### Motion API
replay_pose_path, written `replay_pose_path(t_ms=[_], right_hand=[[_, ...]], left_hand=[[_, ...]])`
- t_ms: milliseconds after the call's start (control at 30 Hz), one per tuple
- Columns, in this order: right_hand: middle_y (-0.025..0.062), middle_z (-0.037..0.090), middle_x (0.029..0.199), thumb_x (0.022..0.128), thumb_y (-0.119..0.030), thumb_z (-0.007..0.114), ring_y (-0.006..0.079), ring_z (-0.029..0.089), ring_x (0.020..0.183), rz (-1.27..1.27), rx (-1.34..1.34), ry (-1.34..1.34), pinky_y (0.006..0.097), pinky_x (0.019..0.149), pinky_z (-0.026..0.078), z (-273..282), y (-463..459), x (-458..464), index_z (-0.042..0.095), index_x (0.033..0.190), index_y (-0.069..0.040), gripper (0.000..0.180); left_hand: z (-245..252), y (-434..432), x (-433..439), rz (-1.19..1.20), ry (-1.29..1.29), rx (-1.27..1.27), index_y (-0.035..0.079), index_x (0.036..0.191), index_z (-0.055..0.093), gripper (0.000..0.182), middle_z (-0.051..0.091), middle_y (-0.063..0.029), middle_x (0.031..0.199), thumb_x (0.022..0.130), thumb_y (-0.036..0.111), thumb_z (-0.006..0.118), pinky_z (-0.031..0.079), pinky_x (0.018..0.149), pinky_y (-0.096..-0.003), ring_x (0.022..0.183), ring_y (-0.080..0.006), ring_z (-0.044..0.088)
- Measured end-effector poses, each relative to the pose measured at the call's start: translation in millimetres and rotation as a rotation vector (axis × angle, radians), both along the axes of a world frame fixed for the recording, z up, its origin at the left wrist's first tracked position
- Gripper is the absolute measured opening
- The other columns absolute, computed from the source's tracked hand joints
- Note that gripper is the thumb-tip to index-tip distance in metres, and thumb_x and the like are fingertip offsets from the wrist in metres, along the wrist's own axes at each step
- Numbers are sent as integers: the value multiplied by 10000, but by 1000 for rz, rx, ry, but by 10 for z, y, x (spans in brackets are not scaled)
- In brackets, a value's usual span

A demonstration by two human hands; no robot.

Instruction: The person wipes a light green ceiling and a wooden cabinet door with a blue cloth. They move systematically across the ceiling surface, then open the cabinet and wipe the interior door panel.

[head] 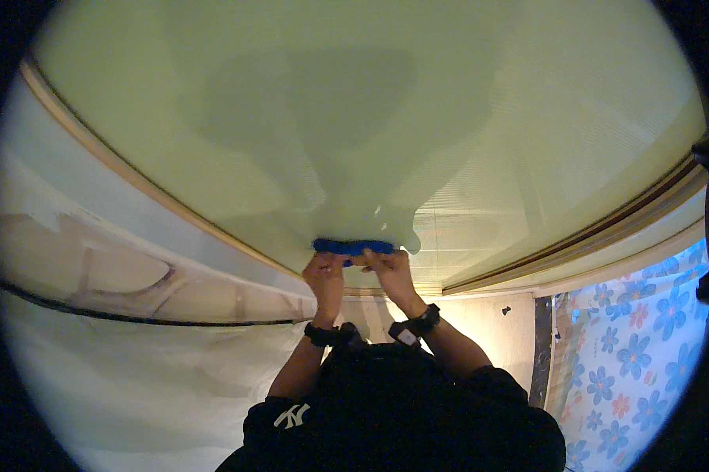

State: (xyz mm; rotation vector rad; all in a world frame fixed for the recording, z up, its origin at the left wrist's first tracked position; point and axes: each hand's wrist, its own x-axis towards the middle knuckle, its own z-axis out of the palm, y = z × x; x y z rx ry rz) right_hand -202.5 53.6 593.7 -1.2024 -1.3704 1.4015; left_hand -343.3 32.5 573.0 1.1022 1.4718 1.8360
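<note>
A dark blue elongated object, perhaps a rolled cloth or a brush, lies crosswise between my hands, close against a pale green panel. My left hand grips its left part from below. Toward its right end, the fingers of my right hand are closed on it, thumb near the middle. A small tan or yellowish piece shows between the hands; what it is, I cannot tell. Dark bands circle both wrists. My head and arms throw a broad shadow on the panel.
Light wooden frame strips border the panel on the left, with dark-edged rails at right. Stained wall lies beyond the left strip. A curtain with blue flowers hangs at lower right. A small dark hook or knob sits on the pale wall.
</note>
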Motion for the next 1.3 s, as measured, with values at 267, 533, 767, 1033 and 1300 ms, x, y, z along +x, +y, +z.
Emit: replay_pose_path(t_ms=[267, 533, 767, 1033, 1300], right_hand=[[80, 756, 834, 986, -188, 606, 128, 698, 735, -97, 374, 196, 282, 699, 566, 817, -3, 474, 761, 890, 3, 264], [127, 739, 797, 1001, -213, 576, 180, 699, 713, -341, 209, 326, 305, 706, 570, 206, -73, 1248, 741, 808, 42, 360], [127, 746, 844, 998, -177, 593, 171, 698, 748, -129, 339, 141, 309, 726, 570, 530, 32, 937, 746, 893, 50, 293], [192, 721, 773, 1026, -223, 535, 260, 708, 642, -391, 400, 394, 363, 650, 586, 831, -8, 1676, 684, 800, 51, 384], [128, 715, 754, 991, -224, 590, 195, 686, 664, -448, 75, 371, 309, 640, 567, -279, -13, 1604, 704, 803, 21, 328]], left_hand=[[922, 130, 406, -97, -99, 172, 8, 815, 691, 117, 730, -48, 735, 891, 91, 724, 490, 577, -223, 636, -85, 653], [503, 131, 1188, -278, 202, -15, 11, 836, 733, 92, 724, -94, 716, 852, 102, 738, 452, 527, -244, 580, -76, 625], [549, 106, 846, -125, -152, 92, 5, 860, 652, 62, 692, -65, 785, 895, 28, 697, 552, 676, -314, 705, -158, 675], [912, 267, 1595, -394, -91, 62, -20, 851, 730, 147, 725, -45, 752, 882, 122, 755, 474, 600, -222, 653, -46, 604], [66, 228, 1370, -551, 147, -250, -44, 896, 749, 116, 716, -38, 759, 860, 65, 735, 485, 657, -250, 714, -73, 607]])
